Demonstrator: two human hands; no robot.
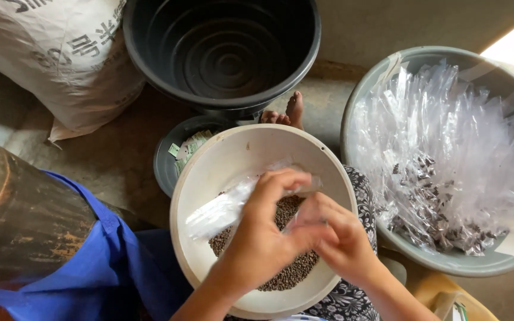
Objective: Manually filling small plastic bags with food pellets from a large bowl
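A cream round bowl (pixel 209 178) rests on my lap, holding a heap of small dark brown seeds (pixel 292 276). My left hand (pixel 263 235) is over the bowl, fingers pinched on a small clear plastic bag (pixel 221 211) that stretches out to the left. My right hand (pixel 343 235) meets it from the right, fingertips gripping the same bag's mouth at the bowl's centre. The hands cover part of the seed heap.
A grey basin (pixel 364 101) at the right is full of clear bags, some filled with dark seeds (pixel 429 208). A black tub (pixel 221 53) stands ahead, a small dark dish with paper slips (pixel 188 145) below it. A white sack (pixel 55 53) and blue cloth (pixel 102 255) lie left. A bare foot (pixel 287 113) shows.
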